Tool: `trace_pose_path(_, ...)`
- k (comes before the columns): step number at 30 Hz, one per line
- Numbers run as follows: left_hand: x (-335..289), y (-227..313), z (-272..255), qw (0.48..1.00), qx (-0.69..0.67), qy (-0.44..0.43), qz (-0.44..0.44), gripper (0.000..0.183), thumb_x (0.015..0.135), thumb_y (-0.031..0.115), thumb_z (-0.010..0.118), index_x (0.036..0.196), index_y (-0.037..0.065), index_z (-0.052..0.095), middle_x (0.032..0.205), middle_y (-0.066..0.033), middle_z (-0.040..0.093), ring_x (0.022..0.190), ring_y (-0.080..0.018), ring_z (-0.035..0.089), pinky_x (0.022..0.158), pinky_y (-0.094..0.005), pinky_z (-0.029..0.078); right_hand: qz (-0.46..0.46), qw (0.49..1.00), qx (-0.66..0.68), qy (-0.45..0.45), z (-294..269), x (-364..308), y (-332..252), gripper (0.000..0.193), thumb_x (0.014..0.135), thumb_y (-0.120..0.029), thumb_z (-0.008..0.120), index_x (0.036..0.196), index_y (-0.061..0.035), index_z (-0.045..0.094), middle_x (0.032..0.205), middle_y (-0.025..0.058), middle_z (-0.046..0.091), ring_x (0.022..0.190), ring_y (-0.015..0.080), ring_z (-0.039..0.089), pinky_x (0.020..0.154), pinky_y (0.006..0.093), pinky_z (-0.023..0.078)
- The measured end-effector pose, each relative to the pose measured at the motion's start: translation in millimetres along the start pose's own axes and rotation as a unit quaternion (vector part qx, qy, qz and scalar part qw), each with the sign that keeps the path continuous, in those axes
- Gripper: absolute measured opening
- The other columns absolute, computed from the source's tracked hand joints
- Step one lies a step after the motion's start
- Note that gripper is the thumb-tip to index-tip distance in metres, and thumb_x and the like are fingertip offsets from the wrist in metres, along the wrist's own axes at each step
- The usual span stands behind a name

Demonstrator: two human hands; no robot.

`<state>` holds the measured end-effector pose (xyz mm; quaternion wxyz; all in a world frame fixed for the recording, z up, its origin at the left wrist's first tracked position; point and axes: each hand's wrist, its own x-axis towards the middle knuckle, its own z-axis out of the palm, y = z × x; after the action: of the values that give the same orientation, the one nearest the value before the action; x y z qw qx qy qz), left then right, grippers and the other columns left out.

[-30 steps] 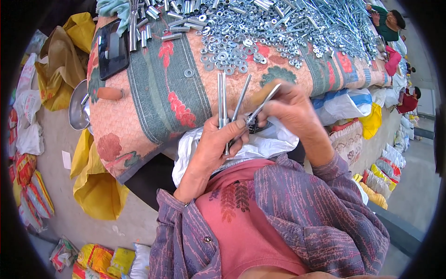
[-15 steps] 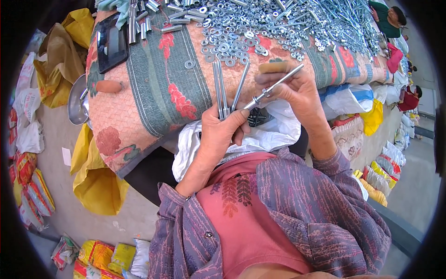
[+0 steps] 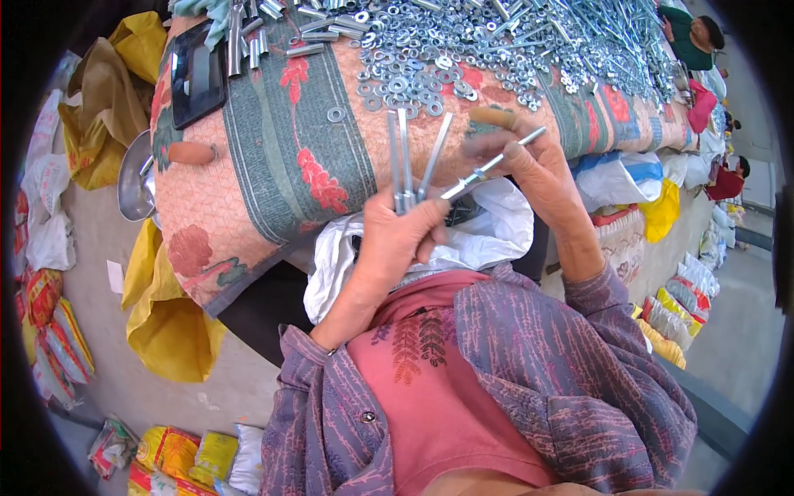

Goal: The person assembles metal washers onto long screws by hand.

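My left hand is closed around three slim metal rods that stick up from its fist. A long bolt slants up to the right from beside its thumb, with small nut- or washer-like rings partway along its shaft. Thumb and fingers of my right hand close on the bolt's upper part; those fingers are blurred. A tan cover sits on one right fingertip. Below both hands, a white woven sack lies open in my lap, with dark pieces partly visible inside.
Washers, nuts, metal sleeves and long bolts are heaped on the flowered cloth. A black tablet and a brown rounded piece lie at left, near a metal bowl. Yellow sacks stand on the floor. Other people sit far right.
My right hand has shifted slightly right and down along the bolt, its fingers still blurred. The left hand keeps its hold on the rods, which lean a little differently.
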<state>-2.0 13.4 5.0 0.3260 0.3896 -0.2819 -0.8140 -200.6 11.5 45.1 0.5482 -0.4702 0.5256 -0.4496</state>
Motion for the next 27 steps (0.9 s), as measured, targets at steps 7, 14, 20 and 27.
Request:
trace_pose_path(7, 2, -1, -1, 0.999, -0.032, 0.006, 0.009, 0.01, 0.081, 0.009, 0.063, 0.083, 0.002, 0.057, 0.054, -0.0056, 0.056, 0.034, -0.007, 0.041, 0.031, -0.0201, 0.029, 0.004, 0.998, 0.037, 0.042, 6, 1, 2, 0.038, 0.095, -0.026, 0.044, 0.121, 0.0006, 0.05, 0.092, 0.0084, 0.064, 0.081, 0.0146, 0.062, 0.075, 0.0264, 0.05)
trace_pose_path(14, 3, -6, -8, 0.998, -0.057, 0.018, 0.035, 0.011, 0.081, 0.01, 0.063, 0.083, 0.001, 0.057, 0.055, -0.0054, 0.055, 0.034, -0.0072, 0.041, 0.031, -0.0203, 0.029, 0.008, 0.996, 0.05, 0.072, 6, 0, 8, 0.037, 0.098, -0.025, 0.036, 0.117, 0.0032, 0.052, 0.086, 0.0113, 0.065, 0.08, 0.0181, 0.064, 0.076, 0.0289, 0.051)
trace_pose_path(20, 4, -5, -12, 0.997, -0.075, 0.023, 0.025, 0.009, 0.08, 0.009, 0.063, 0.082, 0.002, 0.057, 0.054, -0.0047, 0.055, 0.033, -0.0069, 0.04, 0.031, -0.0199, 0.029, 0.096, 0.99, 0.056, -0.083, -15, -4, 11, 0.032, 0.095, -0.021, 0.043, 0.102, 0.0053, 0.059, 0.092, 0.0109, 0.064, 0.082, 0.0159, 0.062, 0.071, 0.0267, 0.05)
trace_pose_path(27, 3, -2, -10, 0.999, -0.041, 0.033, 0.014, 0.01, 0.08, 0.011, 0.063, 0.08, 0.003, 0.057, 0.053, -0.0043, 0.054, 0.035, -0.0069, 0.041, 0.031, -0.0197, 0.029, 0.131, 0.991, -0.032, -0.025, 1, -7, 1, 0.016, 0.08, -0.007, 0.06, 0.094, 0.0014, 0.061, 0.074, 0.0032, 0.06, 0.057, 0.0045, 0.05, 0.047, 0.0167, 0.036)
